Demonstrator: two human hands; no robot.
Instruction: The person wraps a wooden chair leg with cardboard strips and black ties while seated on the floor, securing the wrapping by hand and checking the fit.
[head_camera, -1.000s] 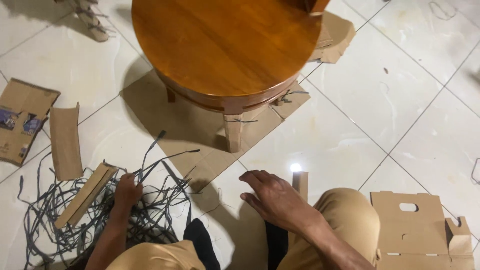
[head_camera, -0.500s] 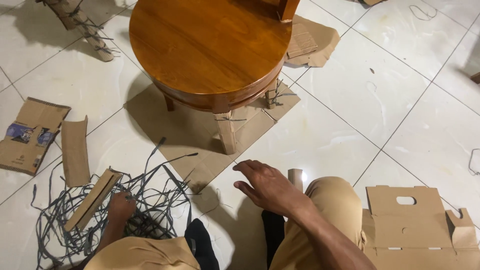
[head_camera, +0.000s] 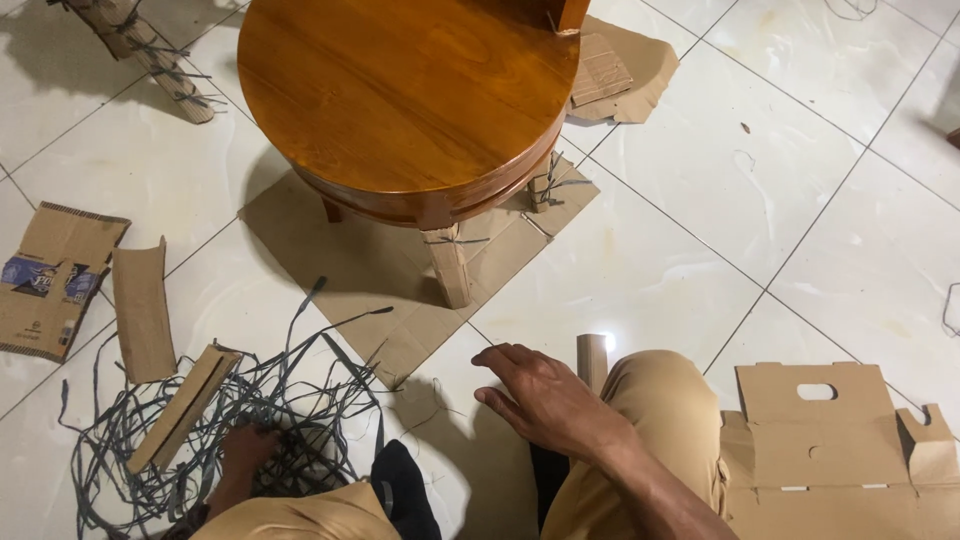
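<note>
I sit on a white tiled floor facing a round wooden stool (head_camera: 400, 90) whose legs are wrapped in cardboard and tied with dark strips. My left hand (head_camera: 248, 447) reaches down into a tangle of dark grey strapping strips (head_camera: 300, 400) at the lower left, fingers curled among them; I cannot tell whether it grips one. My right hand (head_camera: 540, 395) hovers open just above the floor by my right knee, holding nothing. A narrow folded cardboard piece (head_camera: 185, 408) lies on the tangle beside my left hand. A small cardboard strip (head_camera: 592, 358) stands by my knee.
The stool stands on a flat cardboard sheet (head_camera: 340, 250). A curved cardboard strip (head_camera: 143, 312) and a printed box flap (head_camera: 50, 275) lie at the left. A flattened carton with a handle hole (head_camera: 820, 440) lies at the right. Another wrapped leg (head_camera: 150, 50) shows top left.
My left hand has drawn back towards me, deeper into the strip tangle. My right hand has shifted slightly nearer my knee. The view has tilted a little.
</note>
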